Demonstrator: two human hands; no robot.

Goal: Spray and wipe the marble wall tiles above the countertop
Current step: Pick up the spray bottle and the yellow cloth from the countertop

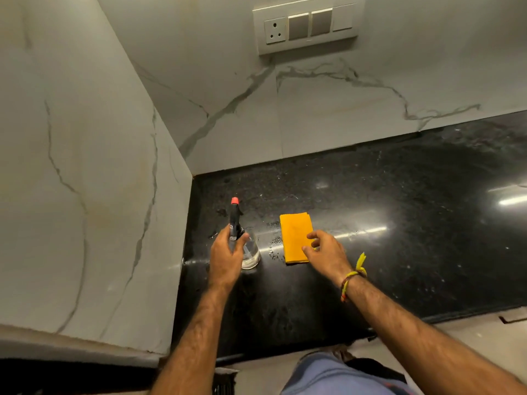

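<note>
Both my forearms reach over one black counter [399,223]. Left hand [225,258] wraps one spray bottle [242,246] standing there; right hand [325,252], fingers spread, touches one folded yellow cloth [295,238]. Two marble walls [328,104] meet behind.

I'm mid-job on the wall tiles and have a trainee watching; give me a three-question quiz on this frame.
1. True or false: the left hand is wrapped around the spray bottle, which stands on the black countertop.
2. Multiple choice: where is the folded yellow cloth?
A. Pressed against the marble wall tiles
B. Flat on the countertop, to the right of the bottle
C. Draped over the switch panel
3. Fill in: the right hand hangs at the cloth's ____ edge with its fingers spread, not yet gripping it.

Key: 1 true; 2 B; 3 right.
</note>
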